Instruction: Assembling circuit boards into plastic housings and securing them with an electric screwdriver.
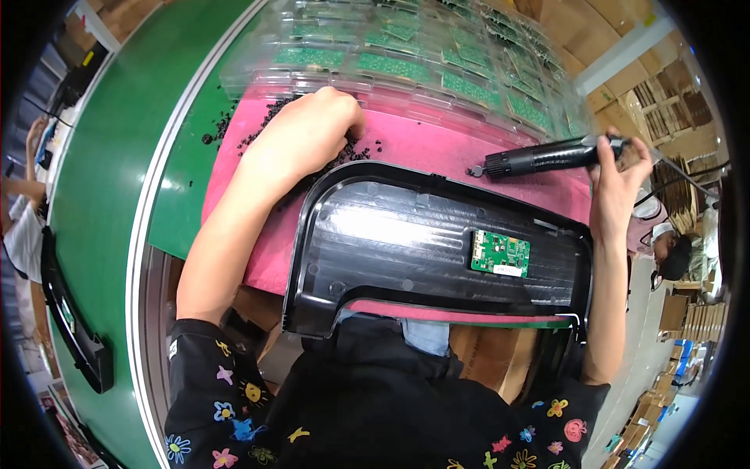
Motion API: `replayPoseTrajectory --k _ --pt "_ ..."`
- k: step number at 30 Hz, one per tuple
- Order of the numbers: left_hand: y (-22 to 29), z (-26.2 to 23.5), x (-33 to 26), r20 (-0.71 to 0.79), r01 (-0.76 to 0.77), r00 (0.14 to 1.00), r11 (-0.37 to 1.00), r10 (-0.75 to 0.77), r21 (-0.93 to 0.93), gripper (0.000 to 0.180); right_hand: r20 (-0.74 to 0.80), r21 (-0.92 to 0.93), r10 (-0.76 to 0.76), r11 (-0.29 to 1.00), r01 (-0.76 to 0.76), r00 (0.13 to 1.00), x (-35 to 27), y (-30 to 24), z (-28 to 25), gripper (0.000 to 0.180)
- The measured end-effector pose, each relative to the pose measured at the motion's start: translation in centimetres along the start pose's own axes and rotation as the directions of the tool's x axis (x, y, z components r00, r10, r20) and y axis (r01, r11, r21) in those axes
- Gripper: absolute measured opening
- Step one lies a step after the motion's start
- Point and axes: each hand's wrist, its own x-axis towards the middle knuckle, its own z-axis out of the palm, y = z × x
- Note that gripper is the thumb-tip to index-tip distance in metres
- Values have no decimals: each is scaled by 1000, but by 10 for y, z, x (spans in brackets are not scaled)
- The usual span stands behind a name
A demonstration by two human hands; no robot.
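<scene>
A black electric screwdriver (539,159) lies nearly level above the pink mat, its tip to the left and its cord trailing off right. My right hand (621,176) grips its rear end. Among scattered small black screws (344,156) on the mat, my left hand (316,129) is closed with curled fingers; what they hold, if anything, is hidden. In front of me rests a large curved black plastic housing (375,270), hollow side up. A small green circuit board (501,253) with a white label sits in its right part.
Stacked clear plastic trays (375,82) of green circuit boards stand behind the pink mat (437,141). Along the left runs a green conveyor belt (101,211) with a metal edge, carrying another black housing (70,313). Other people are at far left and right.
</scene>
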Motion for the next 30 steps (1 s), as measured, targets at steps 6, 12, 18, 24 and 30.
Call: replayPoseTrajectory --k 6,12,18,24,30 --pt "0 5 -1 -109 11 994 998 -5 55 18 398 338 87 911 -234 913 -18 -17 74 35" --pt "6 -5 3 -160 11 987 1000 -14 -21 17 313 664 157 668 -334 937 -29 -35 81 33" --pt "80 -16 12 -317 -349 926 785 204 -512 14 255 828 173 469 -307 951 -50 -70 58 26" --pt "129 -13 13 -506 -633 732 730 456 -259 19 232 902 103 350 -253 967 -72 -102 35 32" --pt "144 -11 28 -447 -628 776 603 444 -492 17 31 896 -93 445 14 995 -84 -113 12 36"
